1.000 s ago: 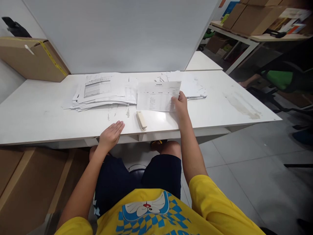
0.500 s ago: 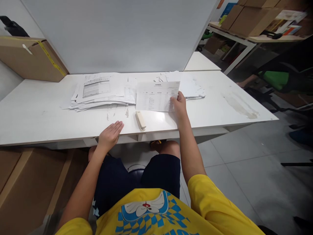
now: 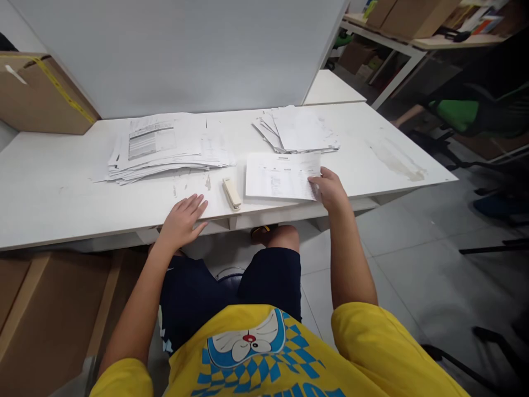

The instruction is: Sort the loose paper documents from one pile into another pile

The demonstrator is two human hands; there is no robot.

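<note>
My right hand (image 3: pixel 332 187) pinches the right edge of a printed sheet of paper (image 3: pixel 281 179), which lies low over the front of the white desk (image 3: pixel 74 204). At the desk's front edge rests my left hand (image 3: pixel 184 219), flat with its fingers stretched and the thumb apart, holding nothing. Between the two hands is a cream stapler (image 3: pixel 231 194), just left of the sheet. Beyond my left hand spreads a thick stack of printed papers (image 3: pixel 165 144). A second, looser pile of papers (image 3: pixel 300 130) sits behind the held sheet.
A cardboard box (image 3: pixel 45 94) leans at the desk's back left, beside an upright white panel (image 3: pixel 185 55). Below the desk on the left is an open cardboard box (image 3: pixel 61 309). At the right, another person's arm (image 3: pixel 408 114) shows near a green-seated chair (image 3: pixel 454 114).
My right hand has drawn the sheet right and toward me, uncovering more of the right pile. The thumb of my left hand has spread out. The view has shifted slightly.
</note>
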